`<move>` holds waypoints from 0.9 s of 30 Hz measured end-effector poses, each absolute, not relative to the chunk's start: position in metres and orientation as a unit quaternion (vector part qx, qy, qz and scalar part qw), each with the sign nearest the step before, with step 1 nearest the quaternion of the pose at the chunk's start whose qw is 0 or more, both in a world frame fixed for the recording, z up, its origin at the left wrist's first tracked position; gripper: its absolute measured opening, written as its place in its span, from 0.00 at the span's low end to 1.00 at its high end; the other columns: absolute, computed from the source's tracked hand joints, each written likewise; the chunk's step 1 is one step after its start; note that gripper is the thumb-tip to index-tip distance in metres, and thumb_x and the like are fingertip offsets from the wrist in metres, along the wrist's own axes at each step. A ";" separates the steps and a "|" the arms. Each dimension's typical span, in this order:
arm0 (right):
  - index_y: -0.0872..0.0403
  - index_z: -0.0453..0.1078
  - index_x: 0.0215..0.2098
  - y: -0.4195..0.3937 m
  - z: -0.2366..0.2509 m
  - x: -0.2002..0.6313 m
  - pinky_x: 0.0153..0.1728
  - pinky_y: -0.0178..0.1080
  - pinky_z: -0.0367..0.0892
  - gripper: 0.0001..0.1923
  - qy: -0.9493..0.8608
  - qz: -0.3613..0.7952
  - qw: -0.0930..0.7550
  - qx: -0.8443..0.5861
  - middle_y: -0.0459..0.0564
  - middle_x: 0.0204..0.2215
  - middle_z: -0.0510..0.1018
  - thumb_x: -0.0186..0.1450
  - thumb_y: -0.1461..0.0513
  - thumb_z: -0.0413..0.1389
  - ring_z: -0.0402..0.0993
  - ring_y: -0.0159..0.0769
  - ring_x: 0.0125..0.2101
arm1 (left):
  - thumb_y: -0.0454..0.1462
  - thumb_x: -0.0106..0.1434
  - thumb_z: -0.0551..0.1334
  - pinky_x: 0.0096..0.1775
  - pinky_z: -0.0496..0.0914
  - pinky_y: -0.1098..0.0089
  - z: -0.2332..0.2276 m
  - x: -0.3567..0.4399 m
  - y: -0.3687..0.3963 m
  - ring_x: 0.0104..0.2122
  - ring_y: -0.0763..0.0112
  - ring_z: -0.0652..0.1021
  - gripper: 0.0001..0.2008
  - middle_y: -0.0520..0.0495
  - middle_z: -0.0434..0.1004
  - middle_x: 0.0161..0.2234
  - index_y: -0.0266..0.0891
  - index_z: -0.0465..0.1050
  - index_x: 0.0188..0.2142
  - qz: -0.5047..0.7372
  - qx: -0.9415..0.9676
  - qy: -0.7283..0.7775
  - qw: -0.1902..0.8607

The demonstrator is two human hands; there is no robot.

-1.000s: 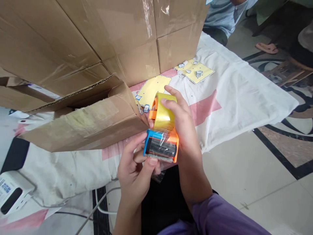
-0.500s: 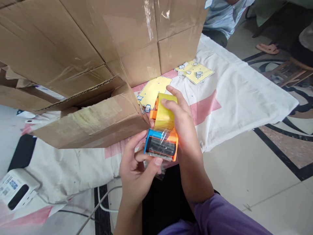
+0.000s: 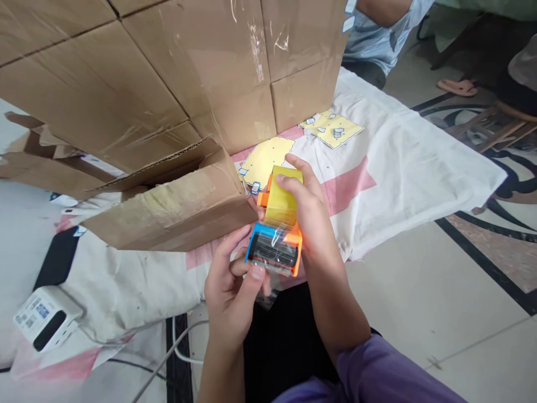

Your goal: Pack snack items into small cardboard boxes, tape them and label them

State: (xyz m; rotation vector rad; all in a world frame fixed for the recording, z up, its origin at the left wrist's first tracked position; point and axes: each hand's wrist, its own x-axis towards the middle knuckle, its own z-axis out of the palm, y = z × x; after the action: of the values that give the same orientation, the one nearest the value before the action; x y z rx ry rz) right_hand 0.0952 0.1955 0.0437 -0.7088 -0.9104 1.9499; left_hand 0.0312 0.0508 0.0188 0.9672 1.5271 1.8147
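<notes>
Tape dispenser (image 3: 274,235) held in both hands, low in the middle of the view, above the near edge of a white cloth (image 3: 403,168) spread on the floor (image 3: 419,302). Right hand (image 3: 312,215) clamped around the dispenser's right side, fingers curled over the yellow tape roll (image 3: 282,196) on top. Left hand (image 3: 235,285) closed on the dispenser's lower front edge, thumb pressed at the black roller and a crumpled bit of clear tape just beneath. Orange frame and blue front plate both visible between the hands.

Large cardboard box (image 3: 168,84) just beyond and to the left, lying on its side with clear tape along its seams. Flap (image 3: 176,210) folded out toward the dispenser, its corner almost touching the orange frame. Opening behind the flap dark; contents impossible to tell.

Two yellow sheets (image 3: 262,159) with small blue-edged stickers lying on the cloth, one just behind the tape roll, the other farther back near the box's right corner. Small white device (image 3: 46,319) with a dark window at the lower left, a white cable (image 3: 176,347) trailing across the floor beside it. Another person's light blue shirt (image 3: 377,33) visible at the top, behind the box.
</notes>
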 end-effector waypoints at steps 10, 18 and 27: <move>0.42 0.54 0.60 0.198 0.045 0.091 0.25 0.41 0.69 0.31 -0.331 0.806 0.417 -0.259 0.43 0.32 0.72 0.61 0.54 0.59 0.71 0.34 0.22 | 0.39 0.65 0.66 0.17 0.64 0.80 0.028 0.037 0.056 0.12 0.81 0.64 0.17 0.60 0.66 0.15 0.45 0.72 0.54 0.677 0.331 0.592 0.285; 0.41 0.55 0.60 0.195 0.043 0.088 0.26 0.41 0.71 0.32 -0.366 0.777 0.433 -0.274 0.45 0.38 0.74 0.60 0.50 0.60 0.75 0.37 0.28 | 0.37 0.56 0.73 0.21 0.65 0.81 0.023 0.036 0.052 0.15 0.81 0.68 0.31 0.62 0.68 0.17 0.44 0.68 0.58 0.661 0.349 0.622 0.235; 0.42 0.53 0.61 0.193 0.049 0.087 0.23 0.39 0.69 0.33 -0.332 0.809 0.403 -0.270 0.45 0.36 0.75 0.61 0.52 0.59 0.73 0.35 0.24 | 0.37 0.55 0.73 0.19 0.64 0.80 0.029 0.036 0.055 0.15 0.78 0.70 0.30 0.61 0.69 0.17 0.45 0.70 0.57 0.627 0.339 0.655 0.249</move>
State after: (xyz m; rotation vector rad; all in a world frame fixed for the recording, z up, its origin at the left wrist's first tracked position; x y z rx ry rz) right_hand 0.0873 0.1929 0.0492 -0.6809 -0.8381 2.0436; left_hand 0.0359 0.0548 0.0290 0.9232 1.7855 1.7088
